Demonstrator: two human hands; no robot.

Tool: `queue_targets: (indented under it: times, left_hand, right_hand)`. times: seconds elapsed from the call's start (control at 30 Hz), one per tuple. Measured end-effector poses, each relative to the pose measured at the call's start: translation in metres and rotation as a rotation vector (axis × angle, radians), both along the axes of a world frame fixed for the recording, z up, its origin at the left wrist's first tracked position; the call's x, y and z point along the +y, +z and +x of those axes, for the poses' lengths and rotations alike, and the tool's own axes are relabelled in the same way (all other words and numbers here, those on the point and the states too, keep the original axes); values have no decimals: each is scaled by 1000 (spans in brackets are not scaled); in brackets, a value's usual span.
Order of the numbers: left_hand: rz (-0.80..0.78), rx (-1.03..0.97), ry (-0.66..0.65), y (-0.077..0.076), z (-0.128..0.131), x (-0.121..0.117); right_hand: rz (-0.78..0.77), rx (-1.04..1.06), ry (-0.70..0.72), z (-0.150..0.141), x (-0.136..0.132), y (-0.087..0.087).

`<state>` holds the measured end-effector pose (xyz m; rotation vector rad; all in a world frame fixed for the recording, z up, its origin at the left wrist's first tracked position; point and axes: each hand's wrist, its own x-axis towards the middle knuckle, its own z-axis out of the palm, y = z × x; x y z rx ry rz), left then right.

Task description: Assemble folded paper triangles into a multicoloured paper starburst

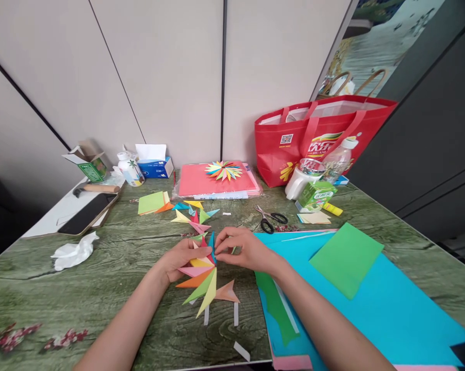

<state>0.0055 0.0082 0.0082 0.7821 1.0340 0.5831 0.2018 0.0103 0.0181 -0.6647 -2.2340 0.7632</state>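
A fan of folded paper points (202, 281) in pink, orange, green, yellow and blue lies on the green table (112, 288). My left hand (180, 259) grips this fan from the left, fingers curled round the pieces. My right hand (243, 250) pinches the fan's blue tip from the right, fingers closed. Several loose folded points (194, 215) lie just beyond the hands. A finished multicoloured paper star (223, 170) rests on a pink paper stack (201, 183) at the back.
Scissors (270, 219) lie right of the loose points. Large blue sheet (391, 304) with a green sheet (346, 257) covers the right side. A red bag (294, 141), bottles, tissue box (155, 166), phone (87, 212), crumpled tissue (73, 252) and white paper strips (236, 314) surround the area.
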Motion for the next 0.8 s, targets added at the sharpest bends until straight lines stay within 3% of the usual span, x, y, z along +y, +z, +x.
queue_targets:
  times: [0.53,0.8]
  left_hand:
    - [-23,8,-22,-5,0,-1]
    - [-6,-7,-47,-6,1,0]
  right_hand:
    - [9,-87,54,0,-2,2]
    - [56,-199,-33,-5,-8,6]
